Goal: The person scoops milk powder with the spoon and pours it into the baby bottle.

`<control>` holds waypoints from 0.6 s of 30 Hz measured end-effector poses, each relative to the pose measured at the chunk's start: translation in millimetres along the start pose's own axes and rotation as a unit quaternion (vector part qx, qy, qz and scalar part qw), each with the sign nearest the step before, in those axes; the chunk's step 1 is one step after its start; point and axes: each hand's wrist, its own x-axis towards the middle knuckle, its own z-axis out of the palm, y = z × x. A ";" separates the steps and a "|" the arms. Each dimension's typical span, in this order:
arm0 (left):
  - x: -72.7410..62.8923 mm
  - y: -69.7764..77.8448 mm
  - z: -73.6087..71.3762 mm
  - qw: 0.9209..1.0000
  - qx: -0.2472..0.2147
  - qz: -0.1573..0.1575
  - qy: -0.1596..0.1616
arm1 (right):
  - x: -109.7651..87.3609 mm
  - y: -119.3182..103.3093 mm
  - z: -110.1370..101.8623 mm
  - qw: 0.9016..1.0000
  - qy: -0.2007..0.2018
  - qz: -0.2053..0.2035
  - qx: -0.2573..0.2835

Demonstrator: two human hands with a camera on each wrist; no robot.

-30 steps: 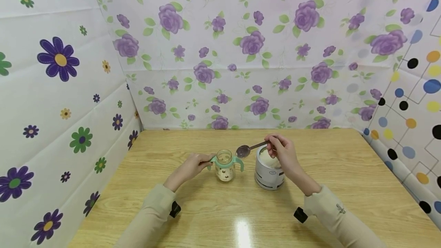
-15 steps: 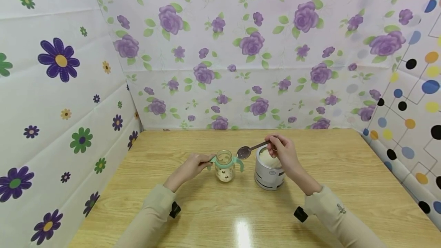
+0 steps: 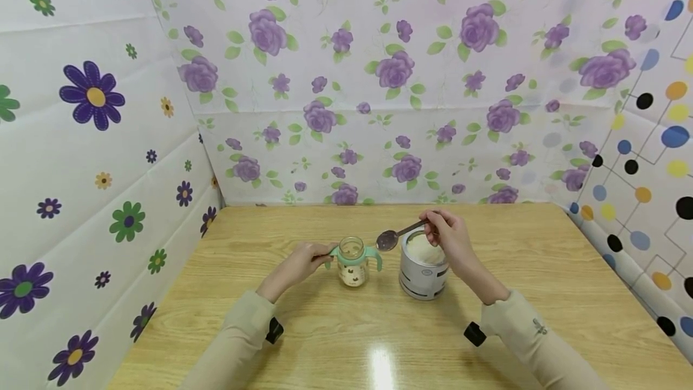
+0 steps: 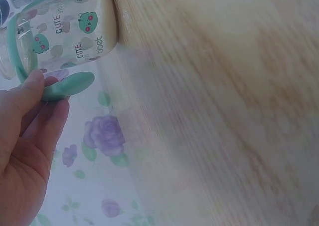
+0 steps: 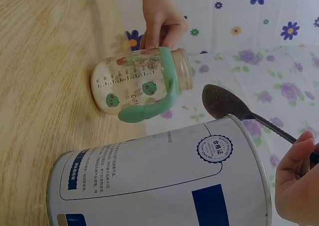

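Observation:
A clear baby bottle (image 3: 353, 272) with a green two-handled collar stands uncapped on the table, pale powder at its bottom. My left hand (image 3: 305, 262) pinches the bottle's left handle (image 4: 75, 84) between thumb and fingers. To the right stands a white and grey can (image 3: 423, 280), open at the top, with cream-coloured powder (image 3: 425, 250) inside. My right hand (image 3: 449, 236) is above the can and pinches a dark metal spoon (image 5: 227, 104) by its handle. The spoon's bowl (image 3: 387, 240) hangs between the bottle mouth and the can rim.
The wooden table (image 3: 325, 342) meets a flowered cloth backdrop (image 3: 346, 107) at its far edge. Patterned cloths also hang at the left (image 3: 108, 167) and right sides. A black wrist camera (image 3: 474, 334) sits by each sleeve.
My right hand has drawn the spoon slightly to the right, so its bowl is farther from the bottle and nearer the can. My left hand stays on the bottle handle.

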 end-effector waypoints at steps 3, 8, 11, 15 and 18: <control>-0.1 1.1 -0.7 1.000 -0.003 -0.001 0.000 | 1.0 0.1 -1.2 1.000 0.002 0.002 0.002; -0.1 2.1 -1.5 1.000 -0.007 -0.012 -0.003 | 1.3 -0.3 -2.1 1.000 0.004 0.005 0.009; -0.3 2.2 -1.6 1.000 -0.006 -0.016 -0.004 | 1.1 -1.3 -2.9 1.000 0.007 0.006 0.009; -0.4 1.7 -1.0 1.000 -0.007 -0.014 -0.001 | 1.5 -3.9 -3.9 1.000 0.016 0.003 0.012; -0.4 1.7 -1.0 1.000 -0.010 -0.015 -0.002 | 1.9 -5.7 -4.7 1.000 0.021 0.002 0.018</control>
